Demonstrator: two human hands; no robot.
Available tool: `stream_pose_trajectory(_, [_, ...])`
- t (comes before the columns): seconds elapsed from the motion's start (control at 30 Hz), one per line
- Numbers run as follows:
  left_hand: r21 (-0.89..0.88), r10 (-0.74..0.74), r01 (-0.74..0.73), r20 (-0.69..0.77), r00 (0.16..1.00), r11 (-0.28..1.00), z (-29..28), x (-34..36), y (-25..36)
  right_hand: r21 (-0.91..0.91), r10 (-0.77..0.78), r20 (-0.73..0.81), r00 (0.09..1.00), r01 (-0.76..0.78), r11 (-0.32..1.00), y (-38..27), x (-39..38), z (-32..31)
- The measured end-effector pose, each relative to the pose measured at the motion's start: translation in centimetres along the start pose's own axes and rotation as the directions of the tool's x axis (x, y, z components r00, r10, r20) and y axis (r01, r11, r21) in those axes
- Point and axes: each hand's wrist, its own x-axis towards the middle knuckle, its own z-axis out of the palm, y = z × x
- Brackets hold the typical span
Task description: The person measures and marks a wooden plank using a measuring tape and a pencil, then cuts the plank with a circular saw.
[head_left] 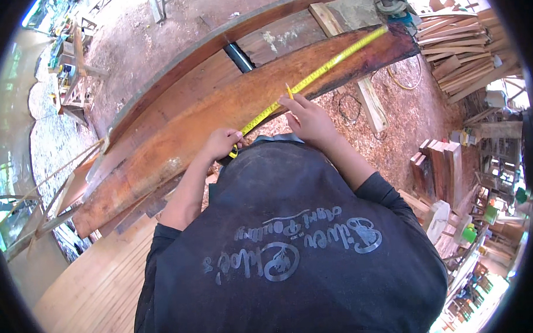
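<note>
A long reddish-brown plank [171,134] with dark, uneven edges lies diagonally across the work in front of me. A yellow measuring tape [339,59] is drawn out along it toward the upper-right end. My left hand [221,143] is closed on the tape's black-and-yellow case [233,150] at the plank's near edge. My right hand [304,119], beside the extended blade, grips a thin yellow pencil [289,90] pointing up at the tape. My dark apron or shirt front fills the lower middle.
Beneath the plank are a curved wooden piece [175,64] and a black cylinder [239,57]. Cut strips [456,42] are piled upper right, stacked blocks [437,166] stand right, shavings [344,114] cover the ground. Pale slatted boards [88,278] lie lower left; a wooden stand [78,73] is upper left.
</note>
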Motion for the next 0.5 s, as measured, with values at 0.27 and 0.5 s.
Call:
stream_pose_trajectory(0.27, [0.272,0.098,-0.118,0.086,0.991,0.955,-2.0,3.8,4.9,-0.096,0.073,0.131,0.989,-0.06,0.994,5.7,3.7,3.0])
stream_pose_trajectory(0.5, [0.201,-0.167,0.196,-0.15,0.974,0.96,-7.8,0.2,-0.5,-0.16,0.037,0.0,0.999,-0.037,0.986,13.6,9.0,1.1])
